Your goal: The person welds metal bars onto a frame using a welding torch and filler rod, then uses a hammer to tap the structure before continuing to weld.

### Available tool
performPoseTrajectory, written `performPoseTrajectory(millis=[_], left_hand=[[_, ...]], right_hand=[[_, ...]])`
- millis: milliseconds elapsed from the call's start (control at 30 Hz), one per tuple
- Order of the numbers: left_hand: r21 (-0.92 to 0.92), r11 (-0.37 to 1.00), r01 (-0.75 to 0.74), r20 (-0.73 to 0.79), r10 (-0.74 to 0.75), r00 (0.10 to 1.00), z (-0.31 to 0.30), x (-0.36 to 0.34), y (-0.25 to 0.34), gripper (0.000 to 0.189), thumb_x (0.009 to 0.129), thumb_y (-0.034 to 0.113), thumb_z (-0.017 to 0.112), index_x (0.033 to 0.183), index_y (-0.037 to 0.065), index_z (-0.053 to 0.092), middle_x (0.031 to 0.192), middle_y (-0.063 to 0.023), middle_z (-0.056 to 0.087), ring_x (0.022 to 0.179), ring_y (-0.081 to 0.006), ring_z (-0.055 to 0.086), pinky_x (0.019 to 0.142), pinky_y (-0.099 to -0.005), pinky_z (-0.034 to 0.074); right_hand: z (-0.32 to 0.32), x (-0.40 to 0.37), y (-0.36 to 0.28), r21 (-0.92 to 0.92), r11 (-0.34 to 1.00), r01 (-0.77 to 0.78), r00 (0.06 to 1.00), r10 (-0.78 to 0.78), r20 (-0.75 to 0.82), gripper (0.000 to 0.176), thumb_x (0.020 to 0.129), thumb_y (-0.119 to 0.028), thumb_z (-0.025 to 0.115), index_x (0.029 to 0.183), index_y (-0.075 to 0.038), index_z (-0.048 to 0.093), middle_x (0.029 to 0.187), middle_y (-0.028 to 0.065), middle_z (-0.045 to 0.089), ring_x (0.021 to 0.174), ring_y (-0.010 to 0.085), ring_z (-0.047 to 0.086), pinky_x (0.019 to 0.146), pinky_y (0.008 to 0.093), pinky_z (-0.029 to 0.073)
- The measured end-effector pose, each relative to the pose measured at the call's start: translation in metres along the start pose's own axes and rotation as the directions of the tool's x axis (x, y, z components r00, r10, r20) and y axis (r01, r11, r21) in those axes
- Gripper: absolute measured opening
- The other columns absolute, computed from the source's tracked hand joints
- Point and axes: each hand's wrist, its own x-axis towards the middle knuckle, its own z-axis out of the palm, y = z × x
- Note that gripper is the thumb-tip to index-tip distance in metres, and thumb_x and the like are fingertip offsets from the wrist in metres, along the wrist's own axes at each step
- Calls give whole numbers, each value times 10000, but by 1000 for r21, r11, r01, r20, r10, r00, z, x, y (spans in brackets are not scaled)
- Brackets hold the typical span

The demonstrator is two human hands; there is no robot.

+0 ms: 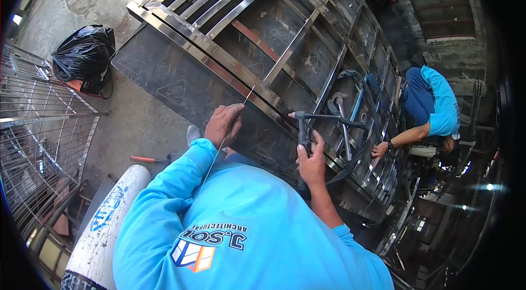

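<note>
My left hand point(223, 124) is closed round a thin metal rod point(215, 157), whose upper end reaches the near edge of a shiny metal frame point(241, 71). In my right hand point(312, 159) is a welding torch point(302, 128), gripped by its handle. The torch's pale nozzle points left, over the frame's near edge, and its dark cable runs off to the right. The frame lies on a dark metal table point(181, 84). Part of the torch handle is hidden behind my fingers.
A co-worker point(433, 101) crouches at the right with a hand on the frame. Beyond the torch lie a hammer point(343, 120) and cables. A white cylinder point(109, 219) stands at lower left. A black bag point(85, 52), metal grille point(41, 131) and orange-handled tool point(143, 158) are at left.
</note>
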Motion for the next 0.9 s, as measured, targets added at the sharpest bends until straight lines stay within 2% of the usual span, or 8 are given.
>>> performPoseTrajectory(millis=[267, 400, 433, 467, 500, 567, 667, 900], left_hand=[[90, 996, -8, 62, 2, 998, -14, 23, 22, 379, 911, -37, 640, 1272, 72, 677, 1079, -139, 737, 906, -342, 658, 814, -422, 551], [171, 944, -281, 186, 249, 951, -5, 65, 34, 387, 882, -49, 657, 1246, 80, 654, 1066, -111, 745, 911, -335, 664, 837, -431, 542], [191, 934, -302, 300, 237, 924, -1, 73, 31, 452, 822, -16, 723, 1253, 93, 647, 1203, -101, 723, 1008, -318, 659, 902, -436, 533], [216, 913, -345, 345, 259, 902, 4, 80, 30, 443, 825, 0, 730, 1250, 92, 646, 1211, -101, 722, 1023, -316, 658, 913, -437, 529], [237, 890, -390, 388, 281, 878, 12, 89, 33, 436, 828, 16, 737, 1248, 91, 646, 1219, -100, 720, 1038, -314, 657, 924, -438, 524], [287, 848, -445, 487, 271, 830, 28, 100, 29, 427, 847, 84, 752, 1262, 96, 650, 1247, -95, 713, 1076, -305, 652, 966, -446, 508], [361, 779, -512, 496, 305, 813, 47, 108, 19, 446, 859, 106, 746, 1296, 105, 656, 1263, -98, 704, 1089, -306, 647, 966, -443, 507], [463, 772, -435, 458, 212, 864, 62, 113, 18, 549, 801, 99, 785, 1339, 130, 682, 1243, -68, 687, 1019, -302, 619, 919, -440, 471]], right_hand=[[15, 30, 4, 240, 966, 96, 987, -62, -147, 599, 1029, -187, 651, 1535, -86, 347, 934, 107, 686, 634, 156, 652, 600, 334, 536], [33, 56, 18, 332, 938, 99, 981, -35, -191, 608, 1054, -176, 627, 1571, -117, 312, 1007, 77, 674, 584, 90, 571, 483, 259, 494], [39, 64, 19, 391, 913, 115, 976, -30, -217, 582, 1042, -183, 642, 1548, -107, 365, 973, 88, 669, 611, 120, 614, 543, 299, 523], [46, 70, 18, 449, 884, 131, 970, -20, -243, 558, 1030, -189, 656, 1526, -97, 417, 939, 100, 665, 638, 150, 657, 603, 339, 553], [43, 73, 10, 501, 865, 1, 987, 81, -141, 561, 1028, -203, 664, 1523, -97, 425, 1011, 132, 691, 742, 217, 714, 678, 376, 580], [72, 93, 31, 440, 890, 119, 965, 1, -263, 541, 1028, -210, 663, 1507, -87, 442, 1168, 204, 702, 979, 358, 736, 832, 445, 585], [86, 105, 24, 516, 844, 148, 961, 0, -277, 533, 1028, -205, 660, 1497, -71, 446, 1246, 233, 680, 1042, 407, 725, 868, 468, 581], [84, 115, 4, 529, 830, 176, 945, 7, -326, 543, 1022, -185, 663, 1496, -53, 433, 1234, 243, 681, 1033, 430, 728, 849, 472, 589]])
